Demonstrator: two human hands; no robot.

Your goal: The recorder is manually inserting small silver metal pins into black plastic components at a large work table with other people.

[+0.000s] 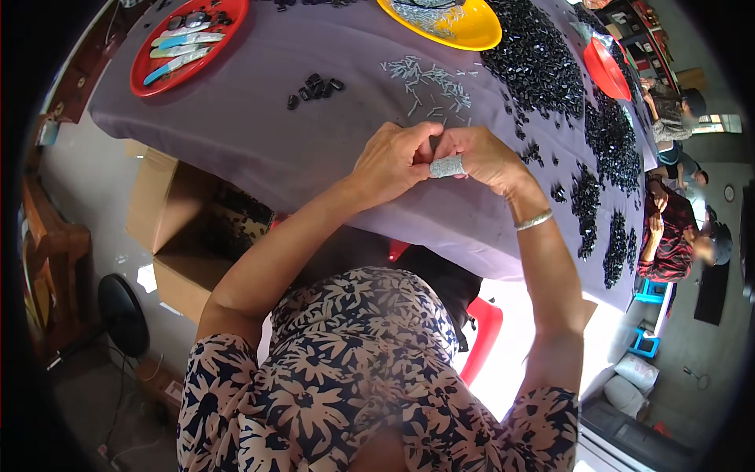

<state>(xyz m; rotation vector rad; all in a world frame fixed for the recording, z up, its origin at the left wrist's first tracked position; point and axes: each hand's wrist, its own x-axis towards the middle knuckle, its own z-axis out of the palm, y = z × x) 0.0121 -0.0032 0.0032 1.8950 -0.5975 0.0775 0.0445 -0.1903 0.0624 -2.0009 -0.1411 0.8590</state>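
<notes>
My left hand (pixel 391 161) and my right hand (pixel 484 159) meet above the near part of the purple tablecloth (pixel 299 161). Their fingers are closed and pressed together, fingertips touching. Something small and dark shows between them, mostly hidden, so I cannot make out its kind. Silver-grey wrapping (pixel 447 167) covers a digit of my right hand, and a bangle (pixel 535 219) circles that wrist. Just beyond my fingers lie scattered thin silvery pins (pixel 429 79). Left of those sits a small cluster of shiny black pieces (pixel 314 88).
A red tray (pixel 140 77) holds several knives at far left; a yellow bowl (pixel 481 39) with pins stands at the far edge. Black pieces (pixel 539 71) heap along the right, beside a red bowl (pixel 604 71). A cardboard box (pixel 153 193) stands below left. People (pixel 668 228) sit at right.
</notes>
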